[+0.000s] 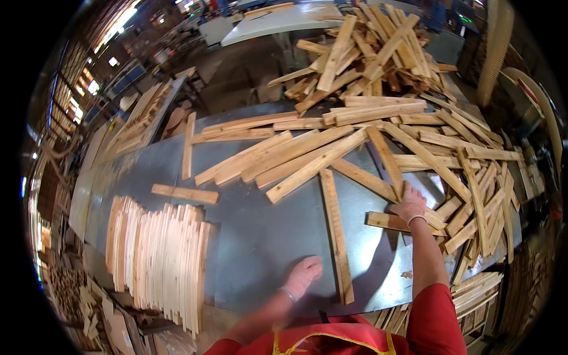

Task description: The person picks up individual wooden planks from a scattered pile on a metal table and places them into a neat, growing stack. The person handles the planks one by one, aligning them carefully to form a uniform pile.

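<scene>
My right hand (412, 204), in a pale glove, grips the near end of a wooden slat (386, 158) that slants away into the loose spread of slats. Another short slat (390, 222) lies just below this hand. My left hand (303, 276), also gloved, is held over the metal tabletop (254, 236) near its front edge, fingers curled and nothing seen in them. Just right of it, a long slat (337, 236) points toward me. Several slats (307, 154) fan out beyond both hands.
A neat row of slats (160, 260) stands at the left of the table, with a single slat (185, 193) behind it. A tall heap of slats (378, 53) rises at the back right, and more lie jumbled (479, 201) along the right side. A ribbed hose (496, 53) hangs beyond.
</scene>
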Demonstrator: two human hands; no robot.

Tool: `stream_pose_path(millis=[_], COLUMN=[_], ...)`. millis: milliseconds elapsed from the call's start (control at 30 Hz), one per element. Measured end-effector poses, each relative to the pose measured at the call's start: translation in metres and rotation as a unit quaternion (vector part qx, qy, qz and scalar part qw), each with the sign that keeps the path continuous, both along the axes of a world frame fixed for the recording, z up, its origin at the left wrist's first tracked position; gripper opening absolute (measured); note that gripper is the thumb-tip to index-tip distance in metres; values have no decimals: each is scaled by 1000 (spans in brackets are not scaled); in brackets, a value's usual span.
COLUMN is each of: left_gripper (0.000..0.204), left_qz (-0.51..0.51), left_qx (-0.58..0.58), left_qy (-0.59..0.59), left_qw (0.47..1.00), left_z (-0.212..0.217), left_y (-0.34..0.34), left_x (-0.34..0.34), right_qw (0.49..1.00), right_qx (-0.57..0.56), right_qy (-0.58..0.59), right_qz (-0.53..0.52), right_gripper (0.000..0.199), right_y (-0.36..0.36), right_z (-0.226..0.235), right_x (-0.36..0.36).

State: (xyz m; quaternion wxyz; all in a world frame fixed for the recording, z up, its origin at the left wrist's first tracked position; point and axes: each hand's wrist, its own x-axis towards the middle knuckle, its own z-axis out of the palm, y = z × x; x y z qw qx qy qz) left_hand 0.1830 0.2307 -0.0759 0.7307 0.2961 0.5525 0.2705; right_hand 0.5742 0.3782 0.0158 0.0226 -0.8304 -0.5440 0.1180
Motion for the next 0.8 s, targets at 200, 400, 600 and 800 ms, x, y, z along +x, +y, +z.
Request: stream_pose_path(millis=[200,400,600,800], left_gripper=[60,79,85,86], left_qz=[-11,-116,-56,-92], left_qx=[8,122,100,93], left_qy=[25,133,174,324], left_qw=[1000,977,978,937], left_z=[-15,57,127,55], left_y=[-50,-54,-31,-37], left_x=[-59,-91,-123,-215], right_qw=[984,873,834,783], right_qx=[-66,91,-50,-241], right_qy=[155,458,549,511], right_qz=[-56,-141,24,260], right_gripper=[99,104,107,97], right_y=[-42,-143,-232,-212], right_z=[19,-17,-50,-9], right_x=[-95,-213,-378,-418])
